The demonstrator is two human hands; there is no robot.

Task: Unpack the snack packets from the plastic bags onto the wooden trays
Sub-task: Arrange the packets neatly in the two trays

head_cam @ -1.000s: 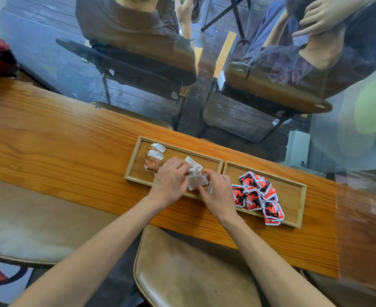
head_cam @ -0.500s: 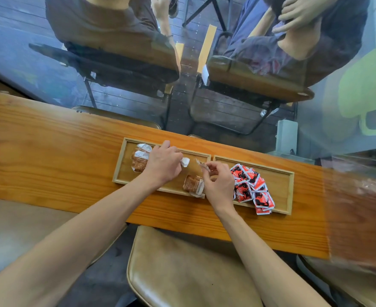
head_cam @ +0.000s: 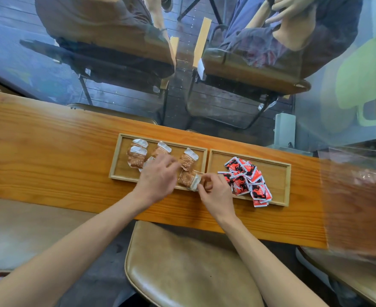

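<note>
Brown snack packets (head_cam: 188, 161) lie in left tray (head_cam: 116, 156); light, crinkly, slippery film, so best pinched at a sealed edge. Right hand (head_cam: 213, 193) pinches near-right packet (head_cam: 190, 180); left hand (head_cam: 158, 176) rests fingers relaxed over the middle ones.

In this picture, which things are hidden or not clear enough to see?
- Head view: the left hand covers part of a brown packet in the left tray.
- Print on the red packets: too small.
- Clear plastic at the right edge: blurred, contents unclear.
- Right hand: fingertips curled by a packet, grip unclear.
</note>
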